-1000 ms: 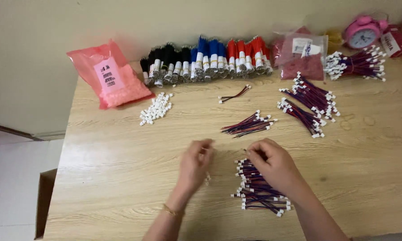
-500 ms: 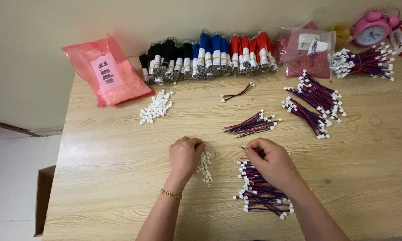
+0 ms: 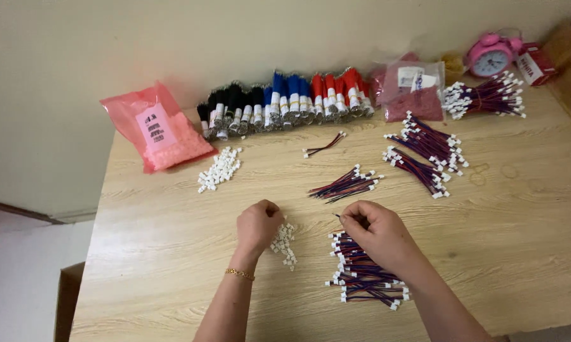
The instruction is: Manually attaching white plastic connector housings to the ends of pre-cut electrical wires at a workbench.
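White connector housings (image 3: 285, 243) sit in a small loose pile just right of my left hand (image 3: 257, 226), which is curled nearly shut, fingertips at the pile's top. Right hand (image 3: 379, 235) is pinched closed on a thin wire end, resting on the red-blue wire bundle (image 3: 363, 278). Wooden table (image 3: 520, 215). I count four more wire bundles beyond, one second housing pile (image 3: 219, 169), one pink bag (image 3: 157, 128).

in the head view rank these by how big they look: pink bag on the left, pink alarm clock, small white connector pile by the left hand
1. pink bag, clearly largest.
2. pink alarm clock; it sits farthest away, so its place is unsure.
3. white connector pile, close to the clock in apparent size.
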